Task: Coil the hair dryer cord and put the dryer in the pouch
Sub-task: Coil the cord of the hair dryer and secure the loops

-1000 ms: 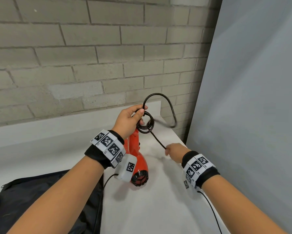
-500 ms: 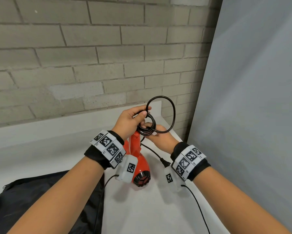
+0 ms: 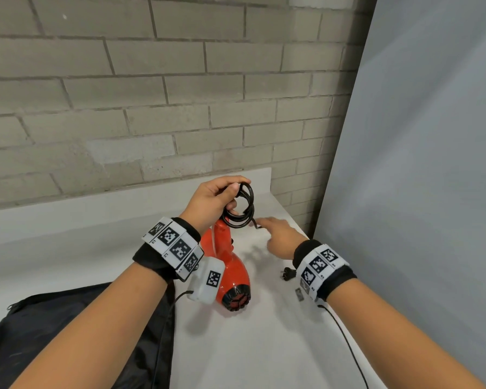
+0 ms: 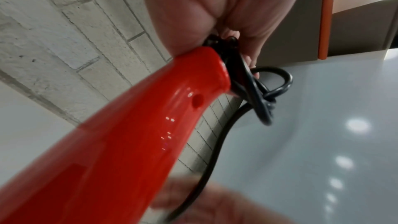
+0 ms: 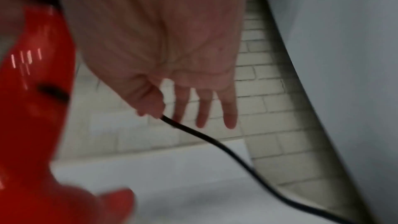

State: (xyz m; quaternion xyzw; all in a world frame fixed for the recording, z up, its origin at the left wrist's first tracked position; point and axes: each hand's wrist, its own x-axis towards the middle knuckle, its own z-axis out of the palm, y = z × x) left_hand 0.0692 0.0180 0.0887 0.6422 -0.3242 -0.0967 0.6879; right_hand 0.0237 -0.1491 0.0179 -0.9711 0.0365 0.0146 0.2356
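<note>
My left hand (image 3: 216, 197) grips the coiled black cord (image 3: 240, 210) at the top of the red hair dryer's (image 3: 230, 265) handle. The dryer's body is down near the table, rear grille towards me. In the left wrist view the coil (image 4: 258, 91) bunches at the end of the dryer's handle (image 4: 129, 134). My right hand (image 3: 278, 237) is just right of the coil. Its thumb and forefinger pinch the loose cord (image 5: 226, 147) while the other fingers stay straight. The plug (image 3: 288, 275) lies on the table by my right wrist. The black pouch (image 3: 67, 332) lies flat at lower left.
The white table (image 3: 236, 346) ends at a brick wall (image 3: 152, 108) behind. A grey panel (image 3: 418, 192) stands close along its right side. A thin black wire (image 3: 345, 341) trails from my right wrist band.
The large loop has been drawn into the coil in my left hand. My right hand left the coil and moved right and down along the loose end.
</note>
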